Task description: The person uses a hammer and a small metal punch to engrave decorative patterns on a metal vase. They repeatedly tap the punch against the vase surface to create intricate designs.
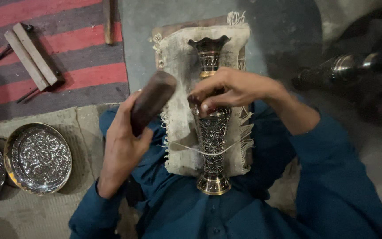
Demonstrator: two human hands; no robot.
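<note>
An engraved brass vase lies lengthwise on a frayed, dirty cloth pad over a wooden board, its foot toward the person's lap and its flared mouth pointing away; a thin cord crosses the lower body and seems to tie it to the pad. The right hand rests on the vase's waist, its fingers pinched narrow around something small and dark pressed to the metal, probably a chisel or punch, though it is too hidden to tell. The left hand is wrapped tight around the handle of a dark wooden mallet, whose head hangs raised just beside the pad, apart from the vase. This looks like the chasing step, mid-stroke. The next blow calls for the tool tip held steady and the mallet landing squarely on its top, clear of the fingertips. Two embossed metal plates lie well apart on the floor at the left.
</note>
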